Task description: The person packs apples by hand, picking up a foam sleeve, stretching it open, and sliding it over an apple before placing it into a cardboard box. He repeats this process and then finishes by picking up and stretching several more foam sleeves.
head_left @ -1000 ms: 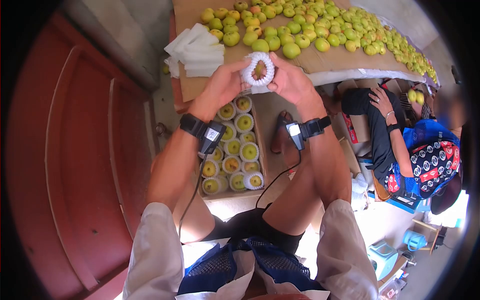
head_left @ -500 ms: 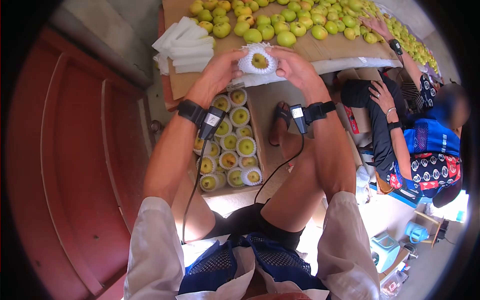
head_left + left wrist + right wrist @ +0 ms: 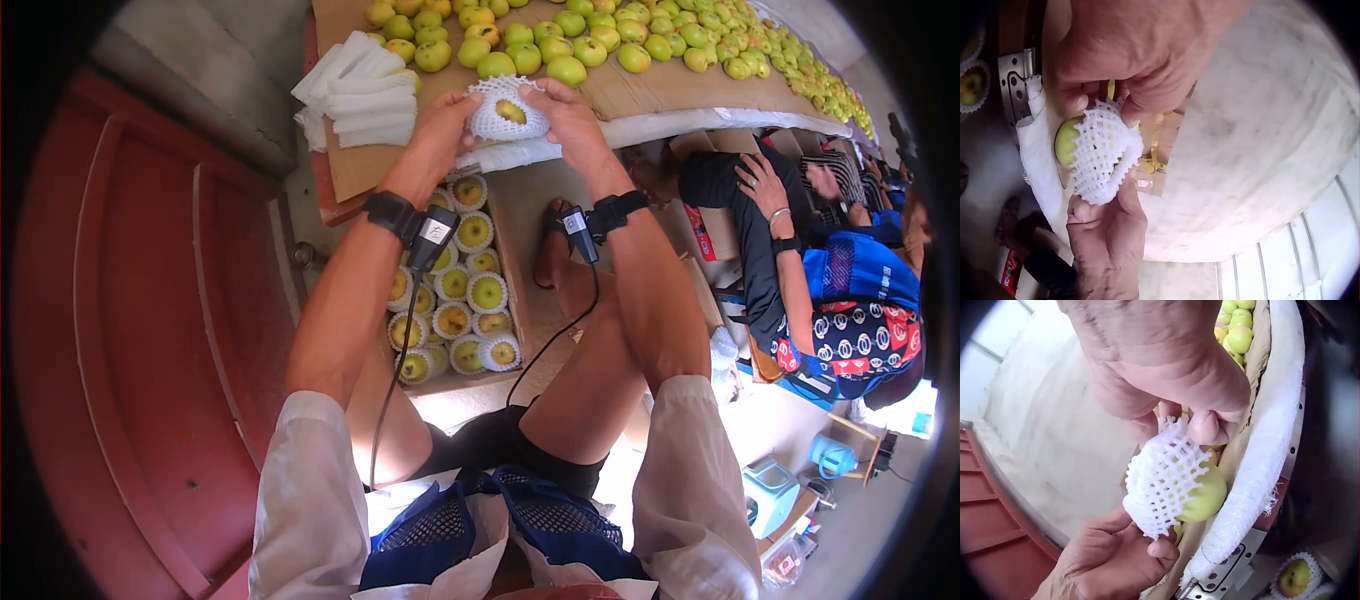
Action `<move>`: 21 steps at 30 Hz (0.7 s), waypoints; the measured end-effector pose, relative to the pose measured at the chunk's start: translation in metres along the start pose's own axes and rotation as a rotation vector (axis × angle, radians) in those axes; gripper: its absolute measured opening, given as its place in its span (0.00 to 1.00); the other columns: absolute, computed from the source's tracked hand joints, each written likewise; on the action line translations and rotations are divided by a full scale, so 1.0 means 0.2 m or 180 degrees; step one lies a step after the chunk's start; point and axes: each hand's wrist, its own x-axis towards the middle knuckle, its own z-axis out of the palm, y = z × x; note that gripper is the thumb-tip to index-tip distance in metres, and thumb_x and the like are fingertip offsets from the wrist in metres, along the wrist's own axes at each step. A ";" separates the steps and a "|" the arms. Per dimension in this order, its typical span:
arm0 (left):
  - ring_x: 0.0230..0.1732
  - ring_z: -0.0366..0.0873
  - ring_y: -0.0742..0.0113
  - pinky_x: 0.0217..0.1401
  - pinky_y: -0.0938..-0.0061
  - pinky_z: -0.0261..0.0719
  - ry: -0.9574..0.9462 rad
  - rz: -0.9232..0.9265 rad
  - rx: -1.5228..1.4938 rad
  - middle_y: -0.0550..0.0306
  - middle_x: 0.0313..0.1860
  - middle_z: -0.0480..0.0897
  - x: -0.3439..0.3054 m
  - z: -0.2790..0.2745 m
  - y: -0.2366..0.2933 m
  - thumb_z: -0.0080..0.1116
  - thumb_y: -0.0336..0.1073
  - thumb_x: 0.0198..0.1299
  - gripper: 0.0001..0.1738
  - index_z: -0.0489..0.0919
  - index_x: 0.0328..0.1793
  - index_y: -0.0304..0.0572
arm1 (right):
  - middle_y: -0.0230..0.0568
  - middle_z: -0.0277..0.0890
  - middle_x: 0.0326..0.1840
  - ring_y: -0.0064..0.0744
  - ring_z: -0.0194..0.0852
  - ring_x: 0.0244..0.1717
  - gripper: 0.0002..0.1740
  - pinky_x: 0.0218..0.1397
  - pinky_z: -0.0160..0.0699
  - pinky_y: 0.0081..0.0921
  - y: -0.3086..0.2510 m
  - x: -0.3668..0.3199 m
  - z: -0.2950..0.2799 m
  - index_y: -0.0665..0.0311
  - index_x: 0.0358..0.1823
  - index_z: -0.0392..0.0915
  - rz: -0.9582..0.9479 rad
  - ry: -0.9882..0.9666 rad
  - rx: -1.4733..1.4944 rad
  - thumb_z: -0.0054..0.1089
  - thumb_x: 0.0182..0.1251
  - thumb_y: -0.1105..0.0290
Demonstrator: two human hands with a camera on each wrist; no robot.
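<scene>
In the head view, the left hand [image 3: 437,132] and right hand [image 3: 573,118] pinch opposite sides of a white foam net [image 3: 487,122], fingers and thumbs curled on its mesh; the green apple [image 3: 511,112] sits inside it between them, at the near edge of the table, a patch of skin showing through an opening. Only this view gives the whole stack of flat white nets [image 3: 368,95] beside the left hand, the full spread of loose apples [image 3: 567,70] beyond, and the second person [image 3: 862,275] to the right; below stands the carton [image 3: 510,245] of netted apples. The left wrist view adds the apple's bare side bulging out of the net, and a piece of cardboard with yellow ties [image 3: 1154,164] behind it. The right wrist view shows the right thumb and fingers gripping the net's ragged edge from above, while the left hand holds its lower end; a broad curve of green skin lies uncovered beside the white padded edge [image 3: 1250,459], with a metal fitting [image 3: 1230,565] underneath.
</scene>
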 end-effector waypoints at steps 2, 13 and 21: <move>0.35 0.75 0.75 0.29 0.78 0.70 0.0238 0.0030 0.0274 0.61 0.42 0.82 0.01 0.02 -0.03 0.60 0.43 0.74 0.14 0.79 0.54 0.40 | 0.27 0.79 0.34 0.17 0.71 0.33 0.13 0.32 0.67 0.23 0.05 0.02 0.02 0.60 0.46 0.83 -0.0179 0.0071 -0.0188 0.67 0.72 0.59; 0.41 0.79 0.67 0.37 0.72 0.80 0.0776 0.0478 0.1642 0.53 0.49 0.82 0.00 0.03 -0.15 0.51 0.48 0.77 0.22 0.73 0.63 0.37 | 0.44 0.79 0.38 0.33 0.74 0.41 0.19 0.49 0.74 0.31 0.22 0.02 0.11 0.69 0.51 0.77 -0.0843 0.0579 -0.0773 0.60 0.76 0.57; 0.36 0.76 0.70 0.35 0.73 0.75 0.0571 0.0469 0.0298 0.56 0.42 0.81 -0.15 0.05 -0.12 0.51 0.44 0.78 0.17 0.77 0.56 0.35 | 0.34 0.77 0.34 0.24 0.69 0.36 0.17 0.42 0.71 0.26 0.16 -0.04 0.19 0.71 0.44 0.79 -0.1025 0.0721 -0.0313 0.59 0.78 0.59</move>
